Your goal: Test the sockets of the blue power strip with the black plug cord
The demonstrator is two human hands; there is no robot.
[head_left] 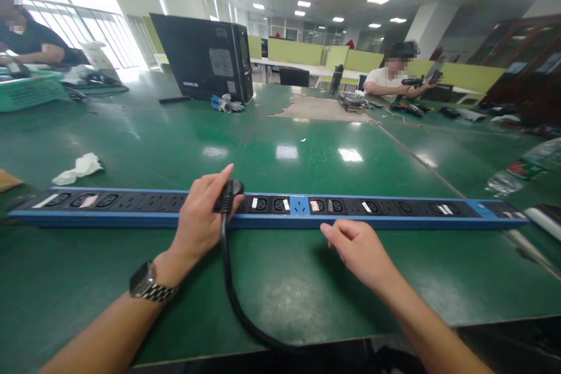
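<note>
Left hand [197, 210] grip's closed round the black power plug [237, 187] on the power strip [272, 222] (seated? can't tell). Right hand [360, 248] grip's half-open, empty, just in front.

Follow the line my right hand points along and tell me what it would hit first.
Your right hand would likely meet the near edge of the long power strip first, near the blue socket, though it may be high enough to pass over.
</note>
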